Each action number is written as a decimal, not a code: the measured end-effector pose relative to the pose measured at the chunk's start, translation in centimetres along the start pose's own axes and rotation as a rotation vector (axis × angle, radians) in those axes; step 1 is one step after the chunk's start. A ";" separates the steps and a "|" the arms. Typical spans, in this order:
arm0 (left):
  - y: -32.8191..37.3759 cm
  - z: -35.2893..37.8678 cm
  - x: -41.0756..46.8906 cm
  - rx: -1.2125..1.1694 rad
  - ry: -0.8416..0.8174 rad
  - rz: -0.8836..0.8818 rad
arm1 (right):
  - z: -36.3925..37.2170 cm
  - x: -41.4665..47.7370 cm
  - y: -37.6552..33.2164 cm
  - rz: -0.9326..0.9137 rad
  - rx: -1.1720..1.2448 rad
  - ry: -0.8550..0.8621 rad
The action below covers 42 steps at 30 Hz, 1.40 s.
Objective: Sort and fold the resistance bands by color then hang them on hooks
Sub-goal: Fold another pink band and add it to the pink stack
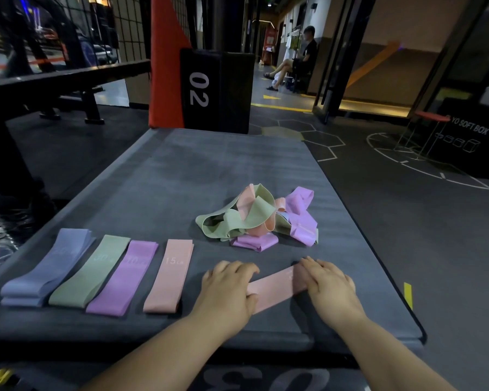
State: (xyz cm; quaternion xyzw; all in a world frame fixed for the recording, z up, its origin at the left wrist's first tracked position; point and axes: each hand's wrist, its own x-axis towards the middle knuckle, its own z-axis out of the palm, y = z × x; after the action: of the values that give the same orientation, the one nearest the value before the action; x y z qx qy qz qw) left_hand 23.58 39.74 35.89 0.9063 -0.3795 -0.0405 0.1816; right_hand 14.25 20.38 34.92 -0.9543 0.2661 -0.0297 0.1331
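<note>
Pink band (274, 289) lies flat on the grey bench (209, 170), an end under each hand: the right hand (328, 283) presses with straight fingers, while the left hand (229, 286) bends its fingers over the other end, grip unclear. Sorting looks midway; the next move is likely folding it onto the pink stack (170, 275), with the tangled pile (257, 218) waiting beyond.

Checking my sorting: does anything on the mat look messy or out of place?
Only the heap of green, pink and purple bands beyond the pink band: tangled and unsorted. The folded bands lie in a neat row.
</note>
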 end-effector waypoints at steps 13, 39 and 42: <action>0.3 -0.3 0.4 -0.001 -0.013 -0.088 | -0.9 0.1 -0.1 0.288 0.295 0.085; -7.3 -6.6 -6.6 -0.356 0.073 -0.335 | 0.0 2.6 -14.2 0.080 0.964 0.082; -9.2 -7.2 -7.1 -0.355 0.107 -0.398 | 1.0 4.0 -17.4 0.027 0.897 0.050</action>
State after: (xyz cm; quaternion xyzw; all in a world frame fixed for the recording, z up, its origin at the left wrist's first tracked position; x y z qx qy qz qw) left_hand 26.27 52.84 38.83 0.9179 -0.1707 -0.0936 0.3459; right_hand 26.52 32.83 38.63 -0.7976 0.2422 -0.1636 0.5276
